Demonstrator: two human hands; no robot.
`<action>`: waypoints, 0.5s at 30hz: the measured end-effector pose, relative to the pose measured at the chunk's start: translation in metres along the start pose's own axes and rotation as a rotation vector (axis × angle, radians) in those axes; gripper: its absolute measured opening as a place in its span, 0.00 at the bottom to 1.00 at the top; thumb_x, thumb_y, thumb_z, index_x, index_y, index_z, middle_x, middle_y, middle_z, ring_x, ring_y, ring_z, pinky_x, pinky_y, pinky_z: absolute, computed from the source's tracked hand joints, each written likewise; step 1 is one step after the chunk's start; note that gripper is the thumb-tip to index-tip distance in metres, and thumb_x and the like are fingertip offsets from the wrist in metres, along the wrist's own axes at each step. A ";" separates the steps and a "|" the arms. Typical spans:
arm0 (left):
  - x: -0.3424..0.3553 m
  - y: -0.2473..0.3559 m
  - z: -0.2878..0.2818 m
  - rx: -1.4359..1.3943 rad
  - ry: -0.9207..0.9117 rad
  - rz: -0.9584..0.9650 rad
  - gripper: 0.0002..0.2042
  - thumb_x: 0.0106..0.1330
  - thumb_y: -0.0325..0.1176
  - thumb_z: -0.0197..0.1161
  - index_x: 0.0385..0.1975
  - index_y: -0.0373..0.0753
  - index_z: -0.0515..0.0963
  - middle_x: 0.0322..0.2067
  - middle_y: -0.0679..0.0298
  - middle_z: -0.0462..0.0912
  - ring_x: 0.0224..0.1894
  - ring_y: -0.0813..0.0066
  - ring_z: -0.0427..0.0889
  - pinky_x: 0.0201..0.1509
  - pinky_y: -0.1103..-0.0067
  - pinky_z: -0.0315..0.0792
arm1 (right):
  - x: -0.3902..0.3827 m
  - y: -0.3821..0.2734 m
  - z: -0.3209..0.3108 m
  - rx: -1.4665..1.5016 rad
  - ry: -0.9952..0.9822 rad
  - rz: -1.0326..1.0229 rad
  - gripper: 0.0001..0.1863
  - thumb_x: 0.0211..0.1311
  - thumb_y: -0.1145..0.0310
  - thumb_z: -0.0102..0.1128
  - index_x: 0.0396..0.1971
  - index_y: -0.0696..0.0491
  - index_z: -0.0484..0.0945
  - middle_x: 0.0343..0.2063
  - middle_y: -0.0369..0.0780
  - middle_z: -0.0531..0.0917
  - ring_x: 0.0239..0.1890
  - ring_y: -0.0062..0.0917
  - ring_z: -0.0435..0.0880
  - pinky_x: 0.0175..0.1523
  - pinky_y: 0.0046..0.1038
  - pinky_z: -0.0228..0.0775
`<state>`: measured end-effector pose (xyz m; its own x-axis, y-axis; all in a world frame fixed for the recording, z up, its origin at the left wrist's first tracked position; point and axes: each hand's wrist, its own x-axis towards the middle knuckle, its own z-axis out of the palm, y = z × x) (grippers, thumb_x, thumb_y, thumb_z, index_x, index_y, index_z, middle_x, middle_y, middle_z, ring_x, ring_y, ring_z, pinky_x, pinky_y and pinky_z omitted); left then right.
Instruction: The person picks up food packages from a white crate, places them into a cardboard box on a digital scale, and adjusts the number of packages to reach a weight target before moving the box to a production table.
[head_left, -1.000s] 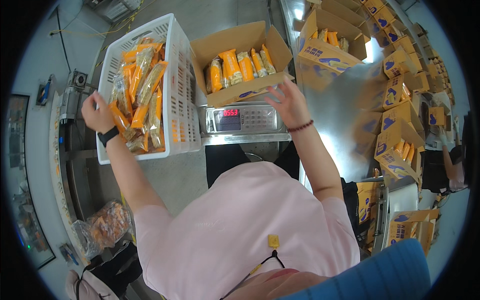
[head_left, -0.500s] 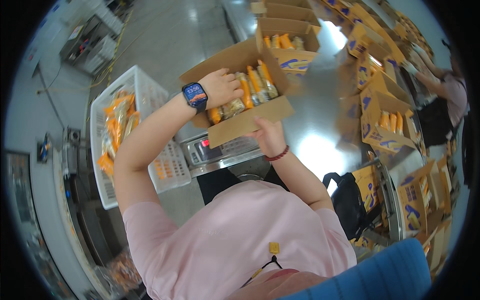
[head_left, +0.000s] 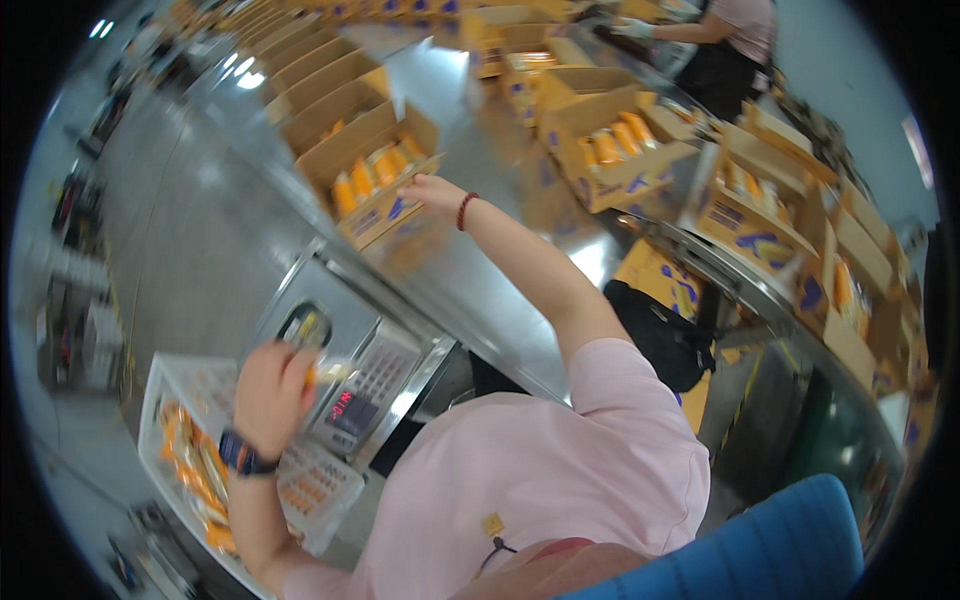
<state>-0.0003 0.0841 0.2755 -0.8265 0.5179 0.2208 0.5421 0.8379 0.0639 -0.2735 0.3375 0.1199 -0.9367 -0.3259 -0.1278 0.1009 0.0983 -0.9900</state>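
Cardboard box (head_left: 365,175), open-topped and packed with a row of orange snack packets (head_left: 372,172), sits on the shiny steel bench (head_left: 200,230) toward the upper middle of the view. The right hand (head_left: 432,192) is stretched out to it, fingers curled over the near right rim of the box and touching the cardboard; a dark red bead bracelet (head_left: 466,211) circles that wrist. Whether the fingers actually pinch the flap or only rest on it cannot be told, as the picture is blurred there.

The left hand (head_left: 270,385) is raised low in the frame, closed into a loose fist with a sliver of orange showing between the fingers, apparently a small packet, though too blurred to name for sure. A dark smartwatch (head_left: 243,457) with a blue edge is on that wrist. This hand hovers over the near corner of a weighing scale (head_left: 365,375) with a keypad and a red lit display, which stands between the box and the person. Just left of the scale, under the left forearm, a white plastic basket (head_left: 200,400) holds more orange packets.

Further along the bench, many more open cardboard boxes with blue markings stand in rows, one (head_left: 610,150) near the top centre also filled with orange packets. At the top right edge another person's gloved hand (head_left: 630,28) reaches over the boxes, well apart from the two hands described.
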 end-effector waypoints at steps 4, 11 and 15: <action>-0.081 -0.004 -0.018 0.034 0.075 -0.397 0.28 0.44 0.20 0.61 0.51 0.38 0.69 0.44 0.51 0.70 0.47 0.51 0.70 0.49 0.68 0.67 | -0.128 -0.106 -0.132 -1.331 0.439 -0.396 0.41 0.44 0.55 0.66 0.56 0.59 0.60 0.54 0.51 0.65 0.58 0.45 0.61 0.60 0.37 0.56; -0.126 -0.032 -0.024 0.090 0.185 -0.538 0.22 0.55 0.21 0.55 0.53 0.35 0.66 0.52 0.50 0.65 0.53 0.50 0.67 0.55 0.69 0.62 | -0.306 -0.117 -0.338 -2.062 0.687 0.439 0.07 0.55 0.70 0.52 0.31 0.47 0.79 0.26 0.40 0.83 0.30 0.30 0.83 0.31 0.29 0.73; -0.160 -0.053 0.008 0.078 0.326 -0.558 0.21 0.59 0.23 0.53 0.53 0.32 0.64 0.49 0.50 0.70 0.53 0.54 0.68 0.58 0.70 0.61 | -0.329 -0.192 -0.231 -2.102 0.700 -0.032 0.09 0.52 0.71 0.51 0.33 0.47 0.79 0.27 0.38 0.82 0.30 0.29 0.82 0.32 0.27 0.73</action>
<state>0.1026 -0.0417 0.2291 -0.8857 -0.0669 0.4594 0.0224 0.9822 0.1864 -0.0618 0.6427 0.3661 -0.9135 -0.1051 0.3929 0.1377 0.8291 0.5419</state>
